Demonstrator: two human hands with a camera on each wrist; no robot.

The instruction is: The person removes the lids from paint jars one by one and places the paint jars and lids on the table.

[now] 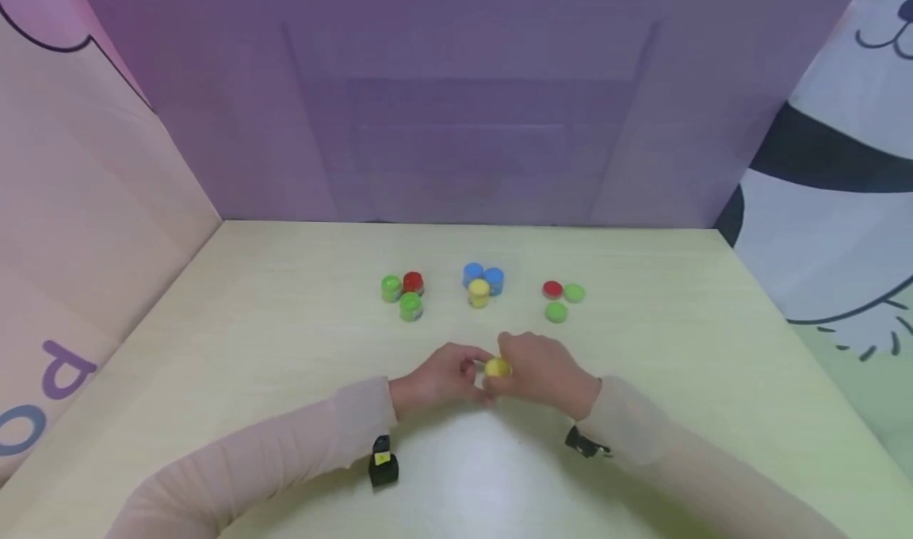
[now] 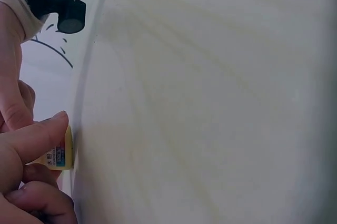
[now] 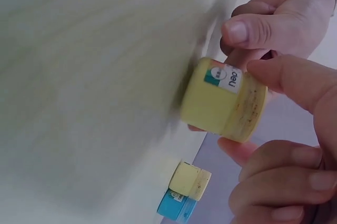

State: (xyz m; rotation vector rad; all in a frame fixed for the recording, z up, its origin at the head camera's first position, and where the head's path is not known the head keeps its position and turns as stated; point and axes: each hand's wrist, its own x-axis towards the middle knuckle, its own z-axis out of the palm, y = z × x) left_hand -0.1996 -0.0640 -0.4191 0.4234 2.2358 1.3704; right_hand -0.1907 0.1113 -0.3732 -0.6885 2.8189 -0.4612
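A small yellow paint jar [image 3: 213,97] with a printed label sits between both hands close over the table. My right hand [image 1: 545,372] pinches its lid end [image 3: 247,108], thumb and forefinger on opposite sides in the right wrist view. From the other side my left hand [image 1: 438,380] holds the jar body, its fingers partly hidden behind the jar. The left wrist view shows only part of the label [image 2: 56,154] past the fingers. Beyond the hands stand two blue jars [image 1: 494,279] and another yellow jar [image 1: 479,293], grouped tightly.
To the left stand a red jar [image 1: 413,282] and two green jars [image 1: 410,307]. On the right lie a flat red disc [image 1: 552,289] and two flat green discs [image 1: 556,311], resembling lids. A purple panel [image 1: 471,127] rises behind the pale table [image 1: 299,301].
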